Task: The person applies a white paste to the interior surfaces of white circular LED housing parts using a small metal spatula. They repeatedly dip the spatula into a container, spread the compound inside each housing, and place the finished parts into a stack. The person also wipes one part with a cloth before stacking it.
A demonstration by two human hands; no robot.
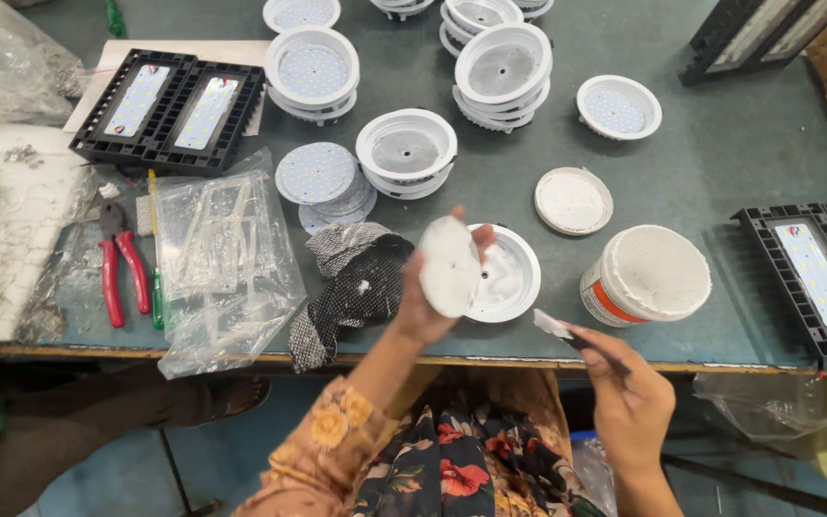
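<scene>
My left hand (420,304) holds a round white disc (449,266) up on edge, its face coated with white paste. Right behind the disc a white round lamp housing (509,278) lies on the green table. My right hand (629,394) grips a small flat spatula (555,327) with white paste on its tip, held below the table's front edge. A white tub of paste (645,274) stands just right of the housing. A black-and-white dotted cloth (351,278) lies left of my left hand.
Several white round housings (502,69) and LED discs (318,174) sit further back. Black rectangular LED lights (169,107) lie far left, and more LED lights (815,273) far right. Red-handled pliers (119,273) and clear plastic bags (222,258) lie left. A round lid (573,200) lies behind the tub.
</scene>
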